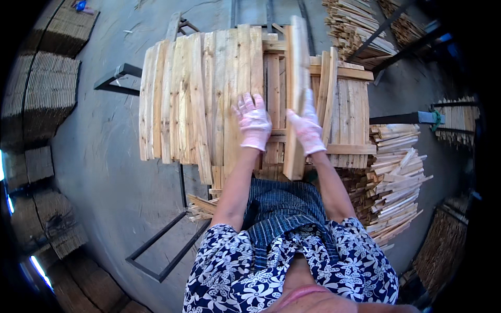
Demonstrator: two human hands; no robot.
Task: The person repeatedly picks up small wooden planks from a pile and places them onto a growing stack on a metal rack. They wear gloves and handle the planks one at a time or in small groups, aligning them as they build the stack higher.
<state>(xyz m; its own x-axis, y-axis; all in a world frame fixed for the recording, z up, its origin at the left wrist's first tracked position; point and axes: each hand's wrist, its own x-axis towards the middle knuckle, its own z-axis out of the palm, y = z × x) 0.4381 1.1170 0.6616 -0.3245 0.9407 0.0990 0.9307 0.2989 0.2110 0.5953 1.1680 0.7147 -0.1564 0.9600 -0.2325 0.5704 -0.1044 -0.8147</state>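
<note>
Two gloved hands: right hand [307, 128] grasps upright slat [295, 99]; left hand [253, 121] flat, released, on laid slats [198, 99].

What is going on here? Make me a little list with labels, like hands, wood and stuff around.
Left hand: left hand, in a pale pink glove, lies flat on the row of wooden slats.
Right hand: right hand, gloved too, grips a long wooden slat held up on edge.
Work surface: slatted wooden frame under the boards.
To the person's right: heap of loose slats.
Floor: grey concrete floor with a black metal frame on it.
Far left: stacked bundles.
</note>
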